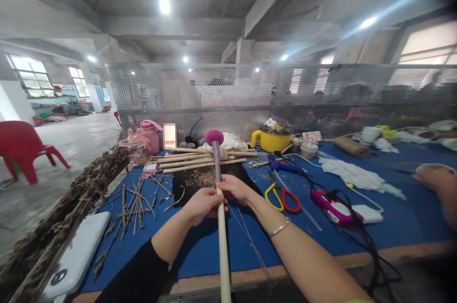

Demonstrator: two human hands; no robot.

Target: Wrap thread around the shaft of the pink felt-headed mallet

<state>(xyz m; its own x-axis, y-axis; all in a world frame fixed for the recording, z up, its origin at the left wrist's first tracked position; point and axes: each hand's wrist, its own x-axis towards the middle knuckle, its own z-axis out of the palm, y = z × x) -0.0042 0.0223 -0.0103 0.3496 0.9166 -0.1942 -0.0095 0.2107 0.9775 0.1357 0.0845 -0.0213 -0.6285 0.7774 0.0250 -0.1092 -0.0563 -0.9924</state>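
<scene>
Both of my hands meet on a long artificial flower stem [222, 241] over the blue table. Its lower part is a pale, smooth rod; the upper part is grey-brown and ends in a round purple head [214, 137]. My left hand [203, 207] is closed round the rod just below the grey part. Just above it, my right hand [233, 189] pinches the stem where grey meets pale. Whether a thin strip lies between the fingers cannot be made out. Behind the hands lies a black cloth [189, 181] strewn with brown scraps, and several pale sticks [200, 164].
Dry twigs [134, 205] and a white phone [80, 250] lie left. To the right are red-and-yellow-handled scissors [282, 198], a blue glue gun [282, 164], a magenta device [333, 208] with black cables and white gloves [357, 174]. A yellow pot [274, 140] stands behind. Another person's hand [437, 181] shows far right.
</scene>
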